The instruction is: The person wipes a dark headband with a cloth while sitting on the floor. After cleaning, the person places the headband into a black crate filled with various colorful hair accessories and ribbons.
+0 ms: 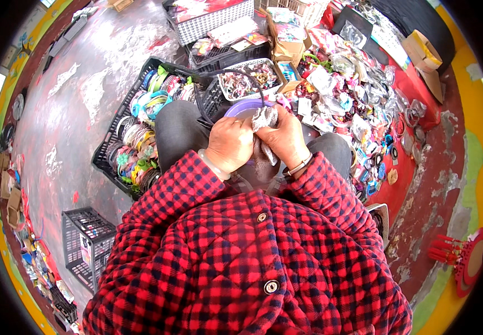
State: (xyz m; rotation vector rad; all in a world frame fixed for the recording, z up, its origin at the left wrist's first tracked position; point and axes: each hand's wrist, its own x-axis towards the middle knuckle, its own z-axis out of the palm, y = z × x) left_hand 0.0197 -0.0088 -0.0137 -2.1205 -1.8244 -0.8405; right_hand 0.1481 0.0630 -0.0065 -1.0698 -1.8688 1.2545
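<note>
Above my lap, my left hand (229, 144) is closed, its knuckles next to the lower end of a thin black hoop (261, 89) that looks like a hairband. My right hand (286, 137) pinches a crumpled, speckled grey-white cloth (265, 118), with the hoop's other end running down into it. Both hands almost touch. Fingers and cloth hide how the hoop is gripped. Just beyond them, a purple basin (244, 107) shows between my knees, partly covered by the hands.
A black crate (103, 159) of colourful hairbands stands at my left. Ahead is a white basket (279, 84) of small accessories beside cardboard boxes (287, 53). Bagged trinkets (342, 100) spread in a heap on the right. Another black crate (88, 237) sits lower left.
</note>
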